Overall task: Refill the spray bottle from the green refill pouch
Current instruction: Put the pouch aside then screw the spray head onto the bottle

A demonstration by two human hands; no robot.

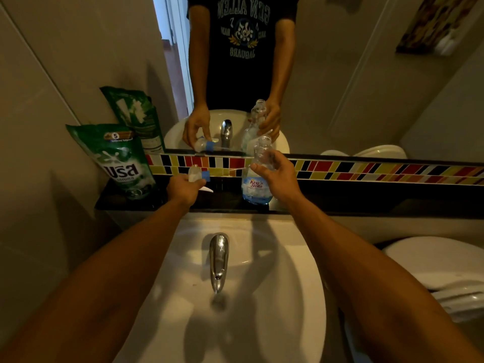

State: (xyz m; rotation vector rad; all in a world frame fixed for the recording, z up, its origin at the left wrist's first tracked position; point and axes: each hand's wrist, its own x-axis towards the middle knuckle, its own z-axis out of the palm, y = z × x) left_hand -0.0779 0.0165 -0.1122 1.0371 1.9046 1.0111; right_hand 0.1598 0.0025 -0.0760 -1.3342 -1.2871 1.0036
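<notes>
Spray bottle [255, 179] upright on ledge, right hand [279, 174] fingers around neck

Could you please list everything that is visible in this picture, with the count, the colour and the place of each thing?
refill pouch: one, green, upright at the left end of the dark shelf
spray bottle: one, clear with blue base, neck open, on the shelf, held by the right hand
spray head: one, clear and blue, off the bottle, in the left hand
shelf: one, black, behind the sink
tile strip: one, red, yellow, black, white, above the shelf
mirror: one, above the tiles
sink: one, white, below the shelf
faucet: one, chrome, over the sink
toilet: one, white, far right
left hand: grip on the spray head
right hand: grip on the bottle
</notes>
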